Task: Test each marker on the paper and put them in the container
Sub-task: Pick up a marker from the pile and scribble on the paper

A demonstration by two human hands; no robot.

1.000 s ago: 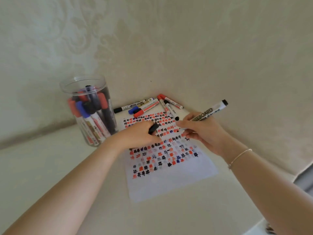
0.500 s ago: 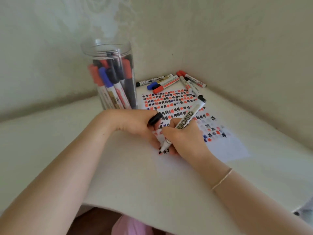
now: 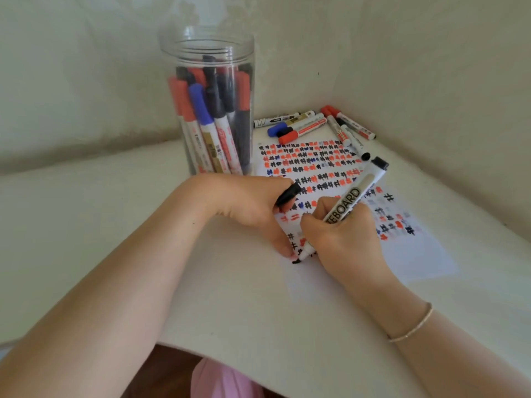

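My right hand (image 3: pixel 342 239) grips a white whiteboard marker (image 3: pixel 352 198), its black tip touching the paper (image 3: pixel 416 248) near the sheet's near-left part. My left hand (image 3: pixel 250 202) rests on the paper and pinches the marker's black cap (image 3: pixel 288 193). The sheet is covered with rows of red, black and blue hash marks. A clear plastic container (image 3: pixel 211 104) holding several capped markers stands upright just left of the paper. Several loose markers (image 3: pixel 304 126) lie at the paper's far edge in the corner.
The white table (image 3: pixel 86 211) sits in a corner, with walls close behind and to the right. Its front edge (image 3: pixel 230 351) runs below my arms, with pink fabric (image 3: pixel 227 380) under it. A thin bracelet (image 3: pixel 413 326) circles my right wrist.
My right hand flipped the marker tip down and brought it onto the paper, where it now writes. The view dropped lower and closer. My left hand kept holding the cap.
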